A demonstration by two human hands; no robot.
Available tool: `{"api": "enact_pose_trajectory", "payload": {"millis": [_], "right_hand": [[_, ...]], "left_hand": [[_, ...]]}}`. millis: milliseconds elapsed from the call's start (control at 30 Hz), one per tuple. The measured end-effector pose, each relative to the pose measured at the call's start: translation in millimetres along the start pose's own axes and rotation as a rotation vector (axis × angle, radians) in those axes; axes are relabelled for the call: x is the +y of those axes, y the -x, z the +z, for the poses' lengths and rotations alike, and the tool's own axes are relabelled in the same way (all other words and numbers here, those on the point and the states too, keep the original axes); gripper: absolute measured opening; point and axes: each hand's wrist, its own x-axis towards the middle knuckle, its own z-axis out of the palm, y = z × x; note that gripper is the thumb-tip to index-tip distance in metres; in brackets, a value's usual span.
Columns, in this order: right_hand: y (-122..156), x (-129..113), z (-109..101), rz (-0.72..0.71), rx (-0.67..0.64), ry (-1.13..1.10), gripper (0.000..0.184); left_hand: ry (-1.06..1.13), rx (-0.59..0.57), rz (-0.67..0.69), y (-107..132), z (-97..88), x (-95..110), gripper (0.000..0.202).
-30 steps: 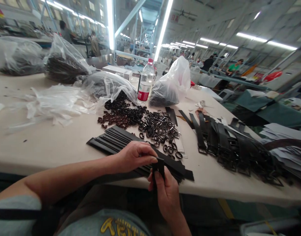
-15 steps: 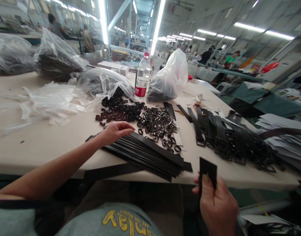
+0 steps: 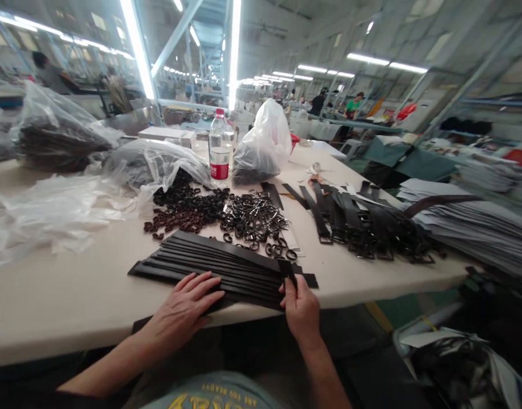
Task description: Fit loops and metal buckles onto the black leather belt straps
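Observation:
Fanned out along the table's front edge is a stack of flat black straps (image 3: 218, 255). My left hand (image 3: 186, 304) lies on its near side, palm down with the fingers stretched out. At the stack's right end, my right hand (image 3: 302, 307) pinches the end of a black strap (image 3: 287, 269) between thumb and fingers; the rest of that strap is hard to make out. Behind the stack are a pile of metal buckles (image 3: 254, 218), small black loops (image 3: 192, 196) and brown loops (image 3: 173, 220). Neither hand touches these piles.
Black belts with buckles (image 3: 354, 221) lie heaped on the right, beside stacked grey sheets (image 3: 465, 227). A red-capped bottle (image 3: 218, 153) and filled plastic bags (image 3: 263, 142) stand behind. Crumpled white plastic (image 3: 60, 210) covers the left. Below right is a bin of scraps (image 3: 452, 358).
My left hand has moved from the stack's far left end to its near side. My right hand has brought the black strap from beyond the table edge in to the stack's right end.

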Motion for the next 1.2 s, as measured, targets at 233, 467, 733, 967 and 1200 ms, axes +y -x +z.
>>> {"api": "enact_pose_trajectory", "payload": {"millis": [233, 467, 733, 967, 1200], "right_hand": [[-2.7, 2.2, 7.4, 0.088, -0.039, 0.007, 0.032], [-12.5, -8.9, 4.3, 0.149, -0.066, 0.084, 0.021], [-13.2, -20.2, -1.2, 0.197, -0.110, 0.148, 0.020], [-15.0, -23.0, -3.3, 0.208, -0.124, 0.158, 0.020], [-17.2, -18.0, -1.1, 0.213, -0.116, 0.116, 0.019]], "left_hand": [[-0.158, 0.179, 0.174, 2.9, 16.4, -25.3, 0.043], [-0.242, 0.244, 0.258, -0.6, 17.3, -32.3, 0.041], [-0.184, 0.246, 0.240, -1.6, 16.7, -33.1, 0.040], [-0.112, 0.195, 0.160, -1.2, 15.2, -28.1, 0.036], [-0.058, 0.153, 0.114, -2.4, 8.9, -17.6, 0.033]]}}
